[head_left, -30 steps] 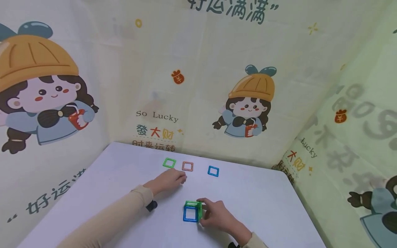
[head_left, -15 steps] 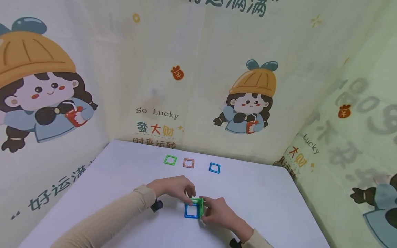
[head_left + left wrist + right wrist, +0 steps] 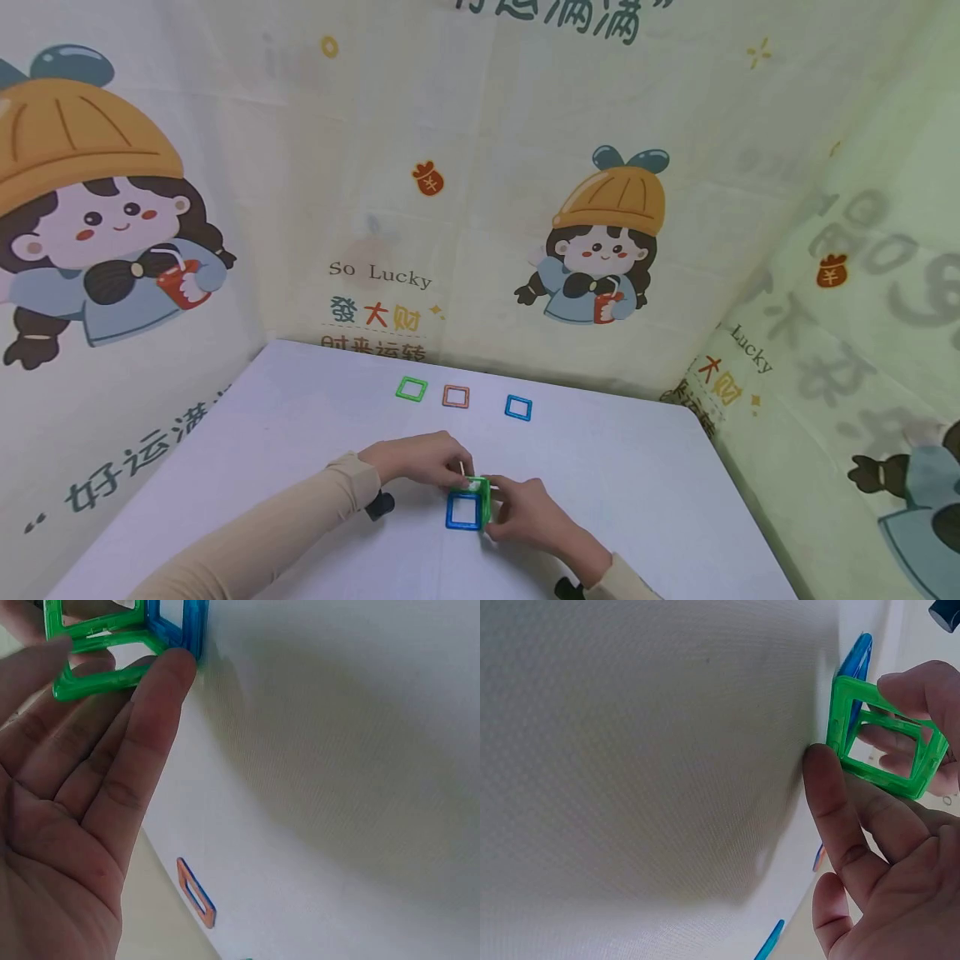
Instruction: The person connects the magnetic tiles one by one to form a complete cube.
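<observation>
Near the front of the white table, a blue square magnetic tile (image 3: 463,527) is joined to green square magnetic tiles, one (image 3: 486,504) along its right side and one (image 3: 477,481) behind it. My left hand (image 3: 420,458) pinches the back green tile (image 3: 105,684) between thumb and fingers, and a fingertip lies close to the blue tile (image 3: 196,630). From the other side, my right hand (image 3: 536,521) holds the right green tile (image 3: 841,712) by its edges, thumb on one edge and fingers on the opposite. Fingers partly cover the corner where the tiles meet.
Toward the far edge of the white table (image 3: 600,467) lie a green square tile (image 3: 412,389), an orange one (image 3: 456,397) and a blue one (image 3: 518,407), spaced apart. A printed cloth (image 3: 480,275) hangs behind and around the table.
My left hand has come back from near the far tiles to the joined tiles and now pinches the back green one. My right hand has kept its hold.
</observation>
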`<state>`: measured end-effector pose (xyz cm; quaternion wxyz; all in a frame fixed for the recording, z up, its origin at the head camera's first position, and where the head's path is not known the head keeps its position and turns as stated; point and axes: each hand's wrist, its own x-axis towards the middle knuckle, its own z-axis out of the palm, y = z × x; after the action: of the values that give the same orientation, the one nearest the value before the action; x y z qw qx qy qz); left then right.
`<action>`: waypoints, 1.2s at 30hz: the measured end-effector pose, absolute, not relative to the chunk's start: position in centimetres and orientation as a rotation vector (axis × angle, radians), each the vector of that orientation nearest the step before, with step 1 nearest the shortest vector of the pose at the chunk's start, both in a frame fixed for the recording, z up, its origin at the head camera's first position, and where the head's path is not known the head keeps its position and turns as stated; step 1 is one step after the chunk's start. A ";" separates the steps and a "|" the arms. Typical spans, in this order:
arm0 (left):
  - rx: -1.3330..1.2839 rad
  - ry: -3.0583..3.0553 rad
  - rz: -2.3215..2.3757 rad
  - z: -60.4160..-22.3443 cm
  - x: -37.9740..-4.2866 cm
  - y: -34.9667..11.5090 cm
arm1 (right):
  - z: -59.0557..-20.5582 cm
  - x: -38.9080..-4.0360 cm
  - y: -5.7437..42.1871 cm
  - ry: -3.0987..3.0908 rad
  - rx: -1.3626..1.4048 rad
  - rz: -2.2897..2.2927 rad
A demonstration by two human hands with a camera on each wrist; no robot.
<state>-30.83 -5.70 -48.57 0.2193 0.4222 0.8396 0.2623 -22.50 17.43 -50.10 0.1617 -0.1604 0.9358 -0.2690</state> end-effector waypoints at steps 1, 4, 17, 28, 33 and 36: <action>1.163 2.322 0.727 -48.6 -30.9 -5.7 | -50.1 -22.5 17.5 2.677 -0.465 -0.767; 1.108 2.325 0.751 -48.5 -31.6 -6.1 | -50.3 -22.5 17.5 2.675 -0.456 -0.774; 0.752 2.974 0.376 -51.0 -38.8 -11.9 | -50.1 -22.4 17.4 2.655 -0.406 -0.788; 0.856 3.140 0.167 -51.3 -38.4 -13.7 | -50.0 -22.1 16.7 2.635 -0.360 -0.791; 0.921 3.149 0.085 -51.2 -38.4 -14.0 | -49.8 -22.0 16.5 2.640 -0.346 -0.789; 0.914 3.132 0.099 -50.8 -38.2 -14.2 | -49.6 -22.0 16.4 2.642 -0.346 -0.780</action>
<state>-38.17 -14.21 -50.76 -0.0613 0.2794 0.9577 0.0304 -22.05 16.44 -49.64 0.1815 -0.1224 0.9358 -0.2763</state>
